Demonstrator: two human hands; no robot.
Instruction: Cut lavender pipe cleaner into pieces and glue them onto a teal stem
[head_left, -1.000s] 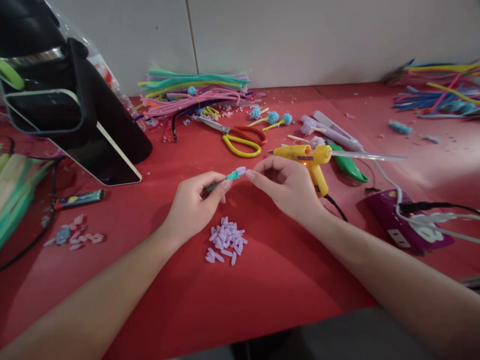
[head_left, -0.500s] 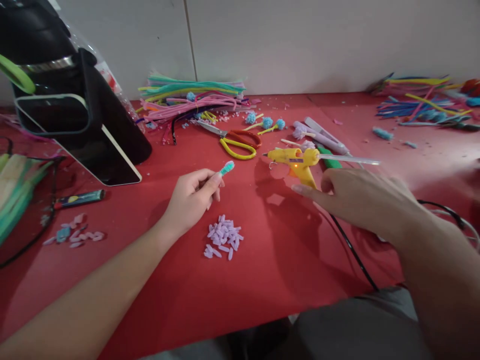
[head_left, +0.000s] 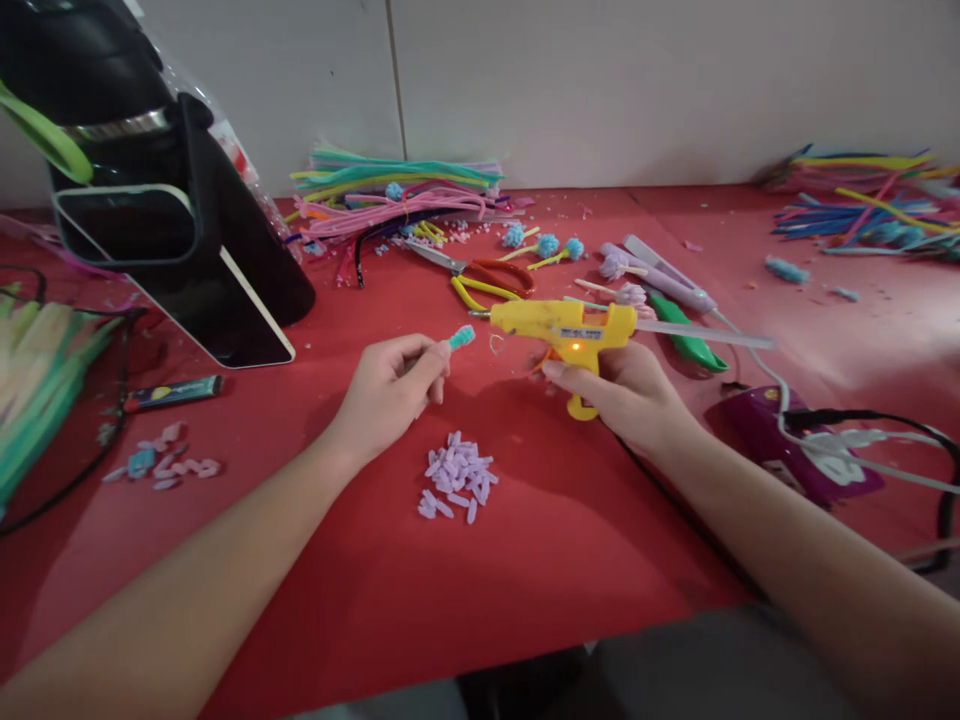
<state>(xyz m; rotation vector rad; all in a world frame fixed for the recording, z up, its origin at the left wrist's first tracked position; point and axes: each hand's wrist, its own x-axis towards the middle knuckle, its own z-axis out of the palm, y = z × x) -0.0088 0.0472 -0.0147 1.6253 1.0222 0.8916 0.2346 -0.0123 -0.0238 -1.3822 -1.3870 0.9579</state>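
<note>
Pinched in my left hand [head_left: 401, 388] is a short turquoise fuzzy piece [head_left: 462, 337] with a paler tip, like a bit of pipe cleaner. My right hand [head_left: 630, 395] is wrapped around the handle of a yellow hot glue gun [head_left: 570, 325], whose small light glows orange. Its nozzle points left, near the turquoise piece but apart from it. A clear glue stick [head_left: 705, 332] sticks out of the gun's back. Below my hands lies a small pile of lilac fuzzy cut pieces [head_left: 459, 470].
Scissors [head_left: 491, 278] lie behind the gun, near blue pompom-like pieces [head_left: 547, 245]. Pipe cleaners [head_left: 397, 185] lie along the wall. A black bottle [head_left: 247, 240] with a phone [head_left: 225, 320] stands left. At right are a green tool [head_left: 686, 340] and a purple power strip [head_left: 795, 450] with cables.
My right hand has closed around the glue gun's handle and the gun has come up, left and nearer. My left hand still holds the turquoise piece. The view has shifted slightly.
</note>
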